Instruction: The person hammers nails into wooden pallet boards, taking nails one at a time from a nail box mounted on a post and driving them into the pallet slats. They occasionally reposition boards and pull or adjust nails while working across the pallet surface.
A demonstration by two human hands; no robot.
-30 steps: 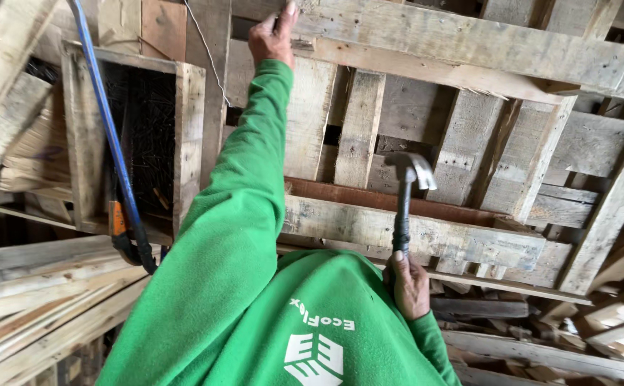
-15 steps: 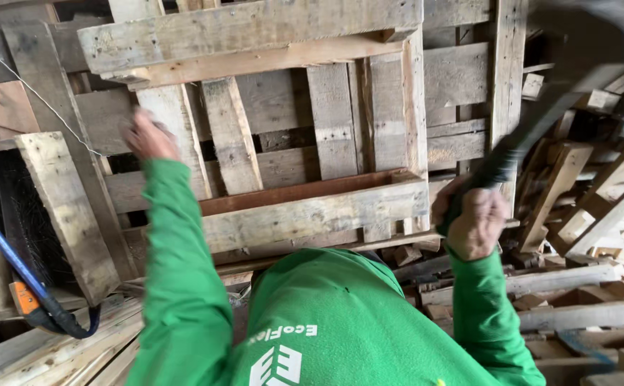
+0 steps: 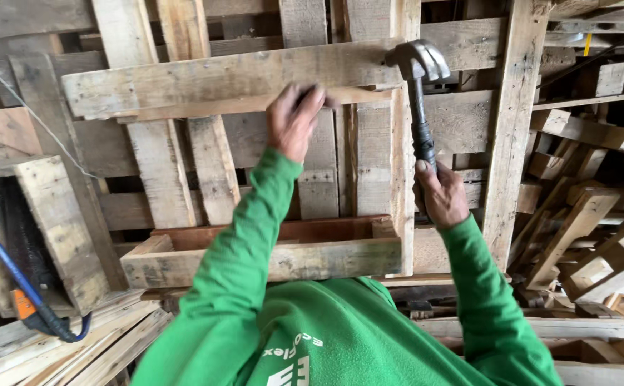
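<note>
The pallet (image 3: 255, 78) was bare wood — rough, grey-weathered and matt, with one redder board (image 3: 269, 232) low down. The hammer (image 3: 419, 107) had a dull metal head and a dark, wrapped grip. The sleeves (image 3: 248, 243) were soft green cloth — fleecy, without shine.

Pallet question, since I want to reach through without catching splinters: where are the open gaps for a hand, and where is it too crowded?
Open slots lie between the pallet's upright slats, below the left hand and above the bottom board. It is crowded at the hammer held by the right hand, and in the scrap wood pile to the right.
</note>
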